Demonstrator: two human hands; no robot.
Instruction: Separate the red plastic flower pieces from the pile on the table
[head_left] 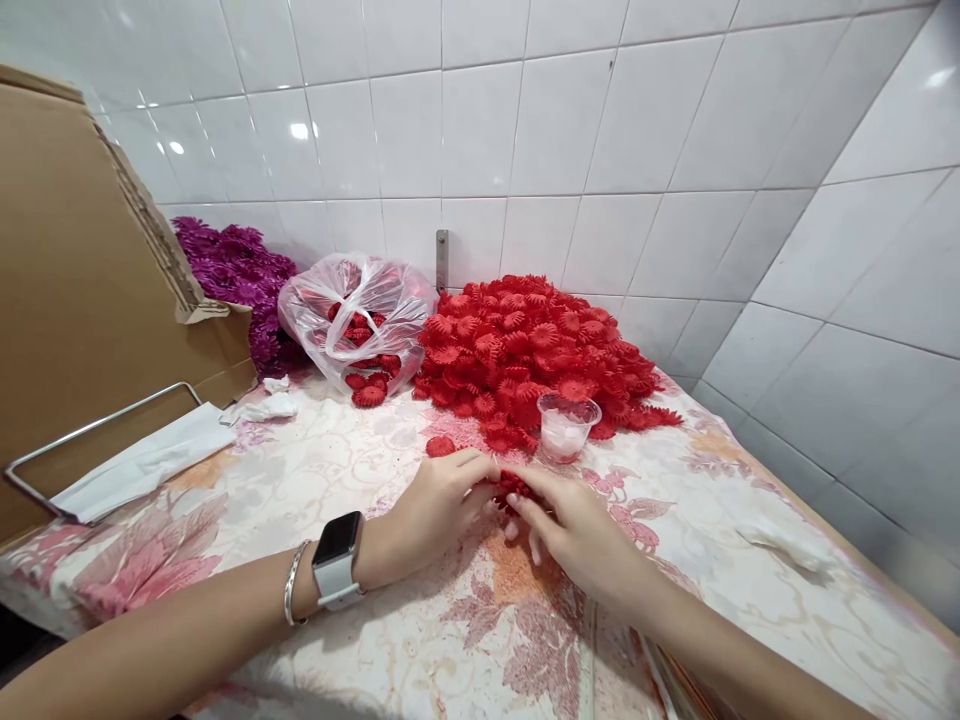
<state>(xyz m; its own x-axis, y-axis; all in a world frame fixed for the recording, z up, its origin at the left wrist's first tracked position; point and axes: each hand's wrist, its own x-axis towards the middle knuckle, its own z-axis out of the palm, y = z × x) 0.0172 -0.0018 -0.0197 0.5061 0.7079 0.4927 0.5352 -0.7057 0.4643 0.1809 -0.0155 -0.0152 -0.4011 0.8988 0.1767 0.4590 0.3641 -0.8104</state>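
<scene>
Between my two hands, low over the flowered tablecloth, is a red artificial flower piece (511,488) with a frilled edge, partly covered by fingers. My left hand (439,505), with a watch and bracelet on the wrist, is closed on its left side. From the right, my right hand (571,520) pinches the same piece with thumb and fingers. Just beyond them a single red flower piece (441,446) lies on the cloth. A clear plastic cup (567,428) with white stuff inside stands before a big heap of red flower pieces (525,345).
A tied clear plastic bag (352,320) of red pieces sits left of the heap, with purple flowers (229,275) behind it. At left stand a cardboard box (97,260) and a metal wire frame (97,430) over white paper. White tissue (784,545) lies at right. Tiled walls close off the back and right.
</scene>
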